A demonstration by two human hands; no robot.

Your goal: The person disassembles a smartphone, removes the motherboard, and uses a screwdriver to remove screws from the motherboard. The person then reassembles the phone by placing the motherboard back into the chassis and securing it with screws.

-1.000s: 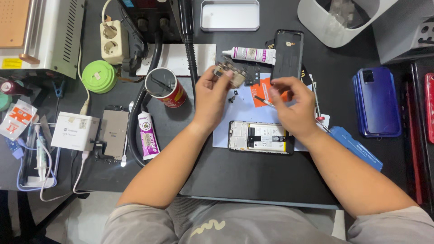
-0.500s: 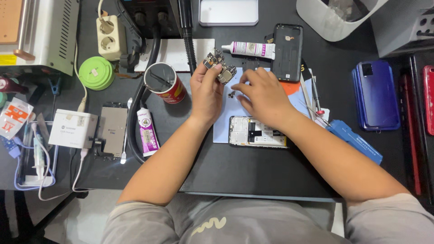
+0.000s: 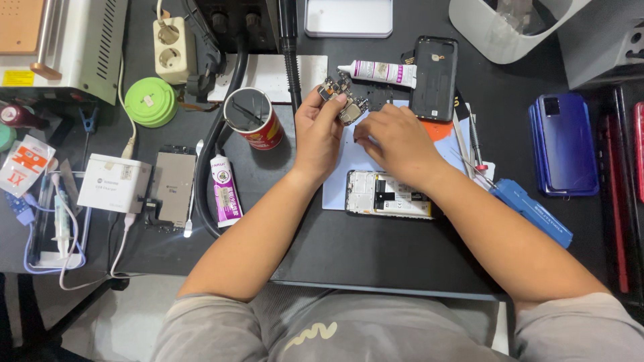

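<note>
My left hand (image 3: 320,131) holds a small phone circuit board (image 3: 342,99) up above the blue work mat (image 3: 339,167). My right hand (image 3: 396,142) rests palm down on the mat just right of the board, fingertips close to it; whether it pinches anything is hidden. An opened phone frame (image 3: 388,194) lies on the mat right below my right hand. A black phone back cover (image 3: 435,77) lies beyond my right hand, with a white glue tube (image 3: 379,71) beside it.
A red can of tools (image 3: 251,117), a second glue tube (image 3: 225,191), a loose screen (image 3: 173,188) and a white charger box (image 3: 113,182) sit left. Screwdrivers (image 3: 475,141), a blue tool (image 3: 530,211) and blue phones (image 3: 563,144) lie right. A power strip (image 3: 170,40) and black hoses (image 3: 221,127) stand behind.
My right hand has moved from the right side of the mat leftward to beside the board. My left hand has kept the board raised, shifting slightly.
</note>
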